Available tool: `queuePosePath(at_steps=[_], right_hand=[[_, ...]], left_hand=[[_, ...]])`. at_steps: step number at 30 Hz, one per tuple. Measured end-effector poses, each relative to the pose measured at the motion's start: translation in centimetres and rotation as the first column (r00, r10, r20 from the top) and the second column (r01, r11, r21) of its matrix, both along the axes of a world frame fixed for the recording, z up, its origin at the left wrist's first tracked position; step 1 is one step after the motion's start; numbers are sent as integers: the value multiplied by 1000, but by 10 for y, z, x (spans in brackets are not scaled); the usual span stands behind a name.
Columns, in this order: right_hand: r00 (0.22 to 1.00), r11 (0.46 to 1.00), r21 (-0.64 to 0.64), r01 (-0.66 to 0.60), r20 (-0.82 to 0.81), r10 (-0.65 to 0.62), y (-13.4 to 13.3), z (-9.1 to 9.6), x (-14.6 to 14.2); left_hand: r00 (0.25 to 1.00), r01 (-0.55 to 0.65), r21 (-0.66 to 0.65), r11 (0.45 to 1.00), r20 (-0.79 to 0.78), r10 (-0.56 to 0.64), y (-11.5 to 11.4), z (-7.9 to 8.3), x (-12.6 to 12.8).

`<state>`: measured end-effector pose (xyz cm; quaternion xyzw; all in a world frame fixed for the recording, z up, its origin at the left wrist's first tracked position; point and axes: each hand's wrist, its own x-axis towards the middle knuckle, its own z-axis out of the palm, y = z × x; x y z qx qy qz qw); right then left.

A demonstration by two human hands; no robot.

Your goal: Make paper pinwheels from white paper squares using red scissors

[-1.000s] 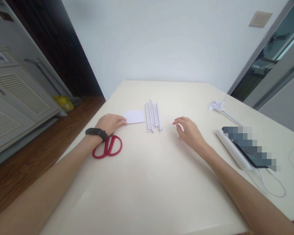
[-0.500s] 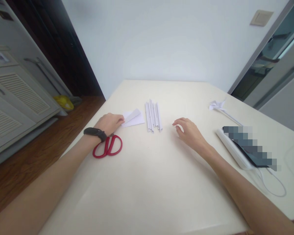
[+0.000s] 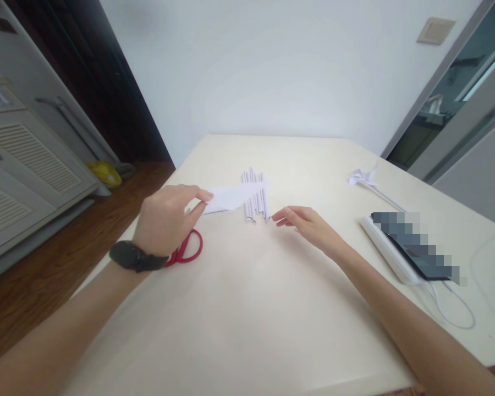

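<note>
Between thumb and fingertips, my left hand (image 3: 169, 214) pinches a sheet of white paper (image 3: 235, 194), raised off the tabletop. Its far end reaches across several rolled white paper sticks (image 3: 256, 209), which lie side by side and are partly covered by it. Under the held sheet, the edge of more white paper shows on the table. Red-handled scissors (image 3: 192, 247) lie beneath my left wrist, their blades hidden by the hand. My right hand (image 3: 303, 223) hovers just right of the sticks, fingers apart and holding nothing.
A white paper pinwheel on a stick (image 3: 365, 177) lies at the right of the white table (image 3: 247, 324). Nearer stands a white device (image 3: 390, 250) with a dark, pixelated slab on it and a white cable (image 3: 457, 324). A wall (image 3: 272, 66) rises behind the table.
My left hand has lifted the paper sheet, and it now extends rightward over the rolled sticks. My right hand has moved left, closer to the sticks.
</note>
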<state>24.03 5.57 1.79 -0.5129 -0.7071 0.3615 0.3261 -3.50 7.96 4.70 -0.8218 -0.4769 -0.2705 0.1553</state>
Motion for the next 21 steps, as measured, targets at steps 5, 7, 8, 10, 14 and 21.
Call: queuePosePath(at_steps=[5, 7, 8, 10, 14, 21], right_hand=[[949, 922, -276, -273, -236, 211, -13, 13, -9], [935, 891, -331, -310, -275, 223, -14, 13, -10], [931, 879, -352, -321, -287, 226, -14, 12, -10], [926, 861, -383, -336, -304, 226, -12, 9, -11], [926, 869, -386, -310, -329, 184, -11, 4, -13], [941, 918, -345, -193, -331, 73, -13, 5, -19]], left_hand=[[964, 258, 74, 963, 42, -261, -23, -26, 10], [938, 336, 90, 938, 54, -341, -28, -32, 10], [931, 352, 88, 932, 72, -358, -31, -34, 11], [923, 359, 54, 932, 129, -363, -36, -34, 14], [884, 302, -165, 939, 417, -211, -44, -29, 23], [271, 838, -442, 319, 846, 459, -49, -36, 35]])
